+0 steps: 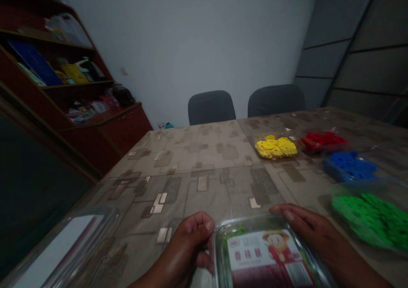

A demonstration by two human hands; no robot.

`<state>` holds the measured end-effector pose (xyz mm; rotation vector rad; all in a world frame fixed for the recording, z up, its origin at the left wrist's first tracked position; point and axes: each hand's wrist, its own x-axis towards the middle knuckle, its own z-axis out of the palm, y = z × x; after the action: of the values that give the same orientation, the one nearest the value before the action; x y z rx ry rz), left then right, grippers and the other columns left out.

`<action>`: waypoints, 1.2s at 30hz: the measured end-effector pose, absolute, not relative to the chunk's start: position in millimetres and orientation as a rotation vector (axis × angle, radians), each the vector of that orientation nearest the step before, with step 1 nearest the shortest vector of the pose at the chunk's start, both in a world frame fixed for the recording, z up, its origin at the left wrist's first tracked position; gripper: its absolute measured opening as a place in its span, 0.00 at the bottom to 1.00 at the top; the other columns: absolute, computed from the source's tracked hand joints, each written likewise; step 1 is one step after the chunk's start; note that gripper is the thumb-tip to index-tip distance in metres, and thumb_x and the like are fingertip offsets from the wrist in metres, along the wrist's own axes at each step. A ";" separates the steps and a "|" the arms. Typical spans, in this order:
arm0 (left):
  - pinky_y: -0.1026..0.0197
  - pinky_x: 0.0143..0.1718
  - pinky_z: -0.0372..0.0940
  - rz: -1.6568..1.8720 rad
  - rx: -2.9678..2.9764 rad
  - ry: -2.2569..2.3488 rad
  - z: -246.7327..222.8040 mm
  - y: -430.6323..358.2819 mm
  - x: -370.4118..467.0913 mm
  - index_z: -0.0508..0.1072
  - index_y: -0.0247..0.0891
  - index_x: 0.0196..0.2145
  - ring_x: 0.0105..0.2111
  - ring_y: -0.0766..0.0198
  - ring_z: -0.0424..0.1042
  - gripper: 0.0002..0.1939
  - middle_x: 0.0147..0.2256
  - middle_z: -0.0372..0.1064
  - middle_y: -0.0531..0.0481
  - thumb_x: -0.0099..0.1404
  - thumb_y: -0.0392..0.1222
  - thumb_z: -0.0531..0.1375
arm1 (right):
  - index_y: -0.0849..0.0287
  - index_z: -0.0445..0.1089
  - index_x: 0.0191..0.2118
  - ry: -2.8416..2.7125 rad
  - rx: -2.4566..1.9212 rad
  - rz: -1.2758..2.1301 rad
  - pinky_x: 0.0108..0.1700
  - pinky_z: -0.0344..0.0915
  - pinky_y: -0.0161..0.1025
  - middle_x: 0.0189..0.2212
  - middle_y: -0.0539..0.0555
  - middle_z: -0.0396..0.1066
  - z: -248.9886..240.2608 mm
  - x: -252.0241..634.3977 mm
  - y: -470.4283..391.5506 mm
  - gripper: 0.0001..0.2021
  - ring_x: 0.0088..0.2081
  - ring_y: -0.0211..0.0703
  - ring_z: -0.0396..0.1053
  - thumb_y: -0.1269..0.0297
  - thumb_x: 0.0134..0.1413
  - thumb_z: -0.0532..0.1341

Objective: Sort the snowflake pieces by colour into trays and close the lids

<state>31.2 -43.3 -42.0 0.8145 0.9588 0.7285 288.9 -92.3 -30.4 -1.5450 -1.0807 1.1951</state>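
In front of me is a clear plastic food box (pixel 267 254) with a white and dark red label that carries a cartoon figure in a hat. Something green shows through its clear rim, but I cannot make out what. My left hand (pixel 191 243) grips the box's left edge, thumb on top and fingers curled at the side. Along the far right corner and right side lies my right hand (pixel 309 228), closed around that edge. The box's near end is cut off by the bottom of the view.
At the left table edge lies another clear plastic piece (pixel 63 249) with a white label. On the right stand clear boxes of yellow pieces (pixel 276 146), red pieces (pixel 323 140), blue pieces (pixel 352 166) and green pieces (pixel 372 220). Two grey chairs (pixel 211 106) stand beyond the patterned table (pixel 197 152).
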 end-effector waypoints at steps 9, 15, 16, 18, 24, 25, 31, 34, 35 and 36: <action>0.70 0.14 0.62 0.699 0.774 0.926 -41.3 -43.9 32.9 0.66 0.36 0.23 0.16 0.72 0.60 0.17 0.19 0.60 0.57 0.56 0.48 0.68 | 0.56 0.79 0.39 -1.056 -1.526 1.197 0.33 0.72 0.43 0.32 0.55 0.80 -32.3 290.2 -89.9 0.21 0.34 0.54 0.76 0.44 0.54 0.60; 0.70 0.17 0.60 0.714 0.808 0.962 -40.1 -44.2 31.7 0.68 0.36 0.28 0.19 0.69 0.63 0.18 0.21 0.63 0.55 0.57 0.53 0.67 | 0.57 0.78 0.43 -1.040 -1.568 1.213 0.36 0.72 0.44 0.39 0.56 0.80 -28.3 291.1 -90.5 0.23 0.36 0.54 0.76 0.43 0.54 0.59; 0.69 0.18 0.60 0.721 0.822 0.959 -39.9 -44.4 31.7 0.69 0.37 0.31 0.20 0.69 0.64 0.17 0.22 0.64 0.55 0.58 0.54 0.66 | 0.57 0.77 0.44 -1.052 -1.569 1.215 0.36 0.72 0.44 0.40 0.56 0.79 -28.5 291.2 -90.4 0.23 0.37 0.54 0.76 0.43 0.54 0.59; 0.68 0.20 0.59 0.720 0.851 0.928 -40.7 -45.5 32.1 0.70 0.38 0.35 0.22 0.68 0.65 0.18 0.24 0.64 0.55 0.60 0.55 0.64 | 0.57 0.77 0.44 -1.082 -1.562 1.232 0.37 0.72 0.44 0.39 0.56 0.80 -29.6 291.6 -90.3 0.24 0.38 0.54 0.76 0.43 0.54 0.59; 0.66 0.26 0.61 0.780 0.877 0.829 -47.5 -51.0 34.2 0.70 0.35 0.31 0.24 0.67 0.69 0.20 0.26 0.71 0.51 0.49 0.50 0.73 | 0.57 0.76 0.46 -1.088 -1.550 1.206 0.37 0.73 0.45 0.37 0.55 0.79 -30.2 293.2 -92.2 0.24 0.37 0.54 0.76 0.42 0.54 0.59; 0.65 0.28 0.62 0.791 0.858 0.825 -46.8 -51.4 34.1 0.70 0.36 0.31 0.25 0.66 0.71 0.20 0.26 0.72 0.51 0.49 0.48 0.73 | 0.56 0.76 0.46 -1.101 -1.547 1.204 0.37 0.73 0.44 0.38 0.55 0.79 -28.9 293.3 -92.4 0.24 0.37 0.54 0.76 0.43 0.54 0.60; 0.62 0.32 0.67 0.827 0.792 0.876 -30.5 -51.6 33.8 0.72 0.36 0.34 0.30 0.61 0.75 0.21 0.31 0.76 0.47 0.45 0.40 0.75 | 0.54 0.74 0.51 -1.112 -1.525 1.205 0.42 0.73 0.43 0.46 0.56 0.77 -19.8 289.4 -94.4 0.24 0.44 0.53 0.75 0.43 0.57 0.57; 0.65 0.30 0.66 0.913 0.791 0.904 -26.4 -52.1 34.2 0.72 0.35 0.32 0.27 0.65 0.74 0.22 0.28 0.75 0.51 0.42 0.39 0.77 | 0.53 0.73 0.51 -1.029 -1.502 1.192 0.41 0.73 0.42 0.47 0.56 0.77 -17.1 283.6 -99.1 0.25 0.43 0.53 0.76 0.42 0.55 0.58; 0.67 0.29 0.66 0.930 0.784 0.912 -26.8 -52.2 34.0 0.72 0.36 0.32 0.26 0.66 0.73 0.23 0.26 0.73 0.52 0.41 0.39 0.77 | 0.53 0.73 0.51 -0.991 -1.496 1.192 0.40 0.73 0.42 0.46 0.55 0.77 -16.5 281.4 -101.0 0.25 0.42 0.52 0.76 0.42 0.55 0.59; 0.68 0.28 0.65 0.941 0.777 0.919 -27.9 -52.2 33.6 0.72 0.36 0.31 0.25 0.68 0.72 0.23 0.25 0.72 0.54 0.40 0.38 0.77 | 0.53 0.73 0.50 -0.961 -1.495 1.187 0.39 0.74 0.41 0.44 0.55 0.78 -16.0 279.2 -102.7 0.24 0.40 0.52 0.77 0.42 0.54 0.59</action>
<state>33.6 -52.2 -27.9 0.7771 0.9187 0.9413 279.2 -102.7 -16.0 -1.4946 -0.9608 1.1873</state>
